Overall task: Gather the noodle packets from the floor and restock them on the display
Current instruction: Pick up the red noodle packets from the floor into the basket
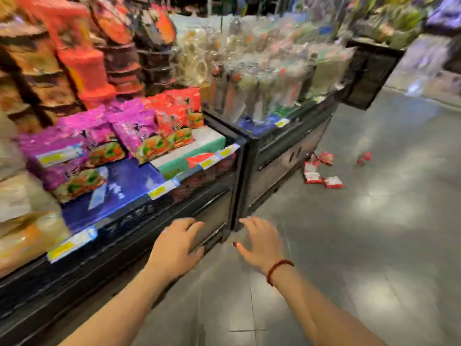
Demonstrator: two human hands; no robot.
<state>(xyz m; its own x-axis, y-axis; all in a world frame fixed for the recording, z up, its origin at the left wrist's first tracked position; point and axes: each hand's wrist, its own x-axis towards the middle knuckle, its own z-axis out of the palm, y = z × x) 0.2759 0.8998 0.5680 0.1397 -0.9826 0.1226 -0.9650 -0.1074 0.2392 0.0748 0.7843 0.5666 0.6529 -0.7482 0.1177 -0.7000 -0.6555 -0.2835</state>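
Observation:
Several red and white noodle packets (318,173) lie on the grey floor beside the black display base, far ahead of my hands. One more red packet (364,158) lies apart to their right. The display (219,143) on the left holds purple packets (74,143) and red packets (177,111) in stacks. My left hand (174,248) is stretched forward with relaxed fingers in front of the display's lower panel, holding nothing. Beside it, my right hand (259,242), with a red bead bracelet at the wrist, is spread and empty. The picture is motion-blurred.
A second black stand (287,146) with clear-wrapped goods continues the row. Another dark rack (369,76) stands further back. Shelves at the far right edge hold green and purple goods. Grey tiled floor (374,233) stretches to the right.

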